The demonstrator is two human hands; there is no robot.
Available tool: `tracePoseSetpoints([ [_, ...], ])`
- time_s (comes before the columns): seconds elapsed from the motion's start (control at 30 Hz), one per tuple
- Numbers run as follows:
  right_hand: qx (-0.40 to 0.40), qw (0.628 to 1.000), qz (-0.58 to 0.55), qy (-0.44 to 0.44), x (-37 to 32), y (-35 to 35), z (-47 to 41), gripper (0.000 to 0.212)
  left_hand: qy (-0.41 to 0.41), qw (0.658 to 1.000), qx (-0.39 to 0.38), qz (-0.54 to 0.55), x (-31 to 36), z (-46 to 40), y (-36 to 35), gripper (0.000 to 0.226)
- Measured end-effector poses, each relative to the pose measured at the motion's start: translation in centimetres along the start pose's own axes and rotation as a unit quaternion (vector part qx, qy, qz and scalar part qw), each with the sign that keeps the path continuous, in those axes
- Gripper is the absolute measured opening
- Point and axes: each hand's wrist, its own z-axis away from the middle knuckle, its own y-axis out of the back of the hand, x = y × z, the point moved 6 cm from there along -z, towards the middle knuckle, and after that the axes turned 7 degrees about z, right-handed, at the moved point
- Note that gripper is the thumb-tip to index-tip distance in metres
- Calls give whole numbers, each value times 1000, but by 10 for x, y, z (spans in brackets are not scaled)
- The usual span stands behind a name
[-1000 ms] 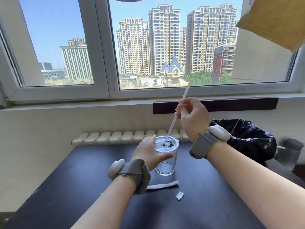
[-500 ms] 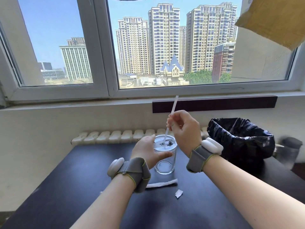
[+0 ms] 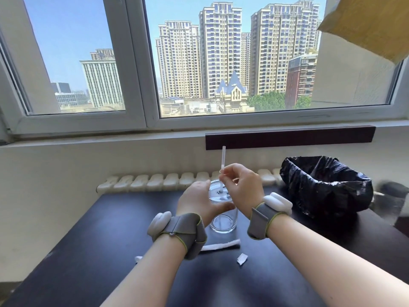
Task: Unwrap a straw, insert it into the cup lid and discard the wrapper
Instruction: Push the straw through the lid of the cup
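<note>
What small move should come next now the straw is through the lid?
Probably release the straw and reach for the wrapper. The straw stands in the lid hole, its lower part visible inside the cup the left hand steadies. The wrapper and a torn scrap lie on the table, undiscarded.

A white plastic straw point(image 3: 223, 158) stands in a clear glass cup point(image 3: 224, 220) on the dark bench point(image 3: 110, 229); white paper wrapper point(image 3: 221, 245); black bin liner point(image 3: 325, 185); grey wristbands point(image 3: 188, 231).
</note>
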Motion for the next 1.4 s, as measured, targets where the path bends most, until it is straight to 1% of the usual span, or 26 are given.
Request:
tracePoseSetpoints([
  [0.07,-1,1000,3,0,0,0,0,5,7,1000,1,7,2,2,0,60],
  [0.13,-6,1000,5,1,-1,-1,0,4,20,1000,-5,10,2,3,-2,65],
  [0.17,-9,1000,7,1,-1,-1,-1,4,28,1000,-12,8,1,3,-4,73],
  [0.23,-15,1000,7,-3,-2,0,-2,4,43,999,-26,8,1,4,-7,98],
  [0.27,-18,1000,6,-7,-2,0,-3,4,51,998,-30,19,0,4,-7,107],
  [0.3,-24,1000,2,-13,-2,1,-4,5,55,998,-24,37,0,4,-6,108],
  [0.33,-31,999,-4,-19,-1,2,-4,6,48,997,-10,60,1,4,-3,102],
  [0.37,-37,999,-13,-24,-1,3,-4,7,26,996,12,83,3,2,1,91],
  [0.43,-41,998,-35,-31,-1,7,-4,9,-28,992,45,113,6,-1,7,59],
  [0.5,-31,998,-51,-33,-3,12,-5,12,-49,990,47,121,8,-4,9,37],
  [0.63,-19,998,-54,-26,-10,19,-11,16,-34,982,57,179,12,-8,9,24],
  [0.7,-18,998,-51,-21,-13,21,-12,16,-37,979,66,190,12,-10,10,18],
  [0.83,0,998,-56,-14,-18,24,-15,10,-47,981,73,174,11,-13,9,13],
  [0.9,-1,998,-56,-17,-20,24,-16,9,-52,982,77,167,12,-13,10,14],
  [1.03,-4,998,-65,-27,-20,24,-18,6,-55,974,91,200,16,-13,11,17],
  [1.27,-1,996,-87,-24,-19,29,-17,5,-60,980,102,160,17,-14,8,19],
  [1.4,10,996,-87,-23,-21,31,-18,4,-54,980,104,160,20,-11,9,20],
])
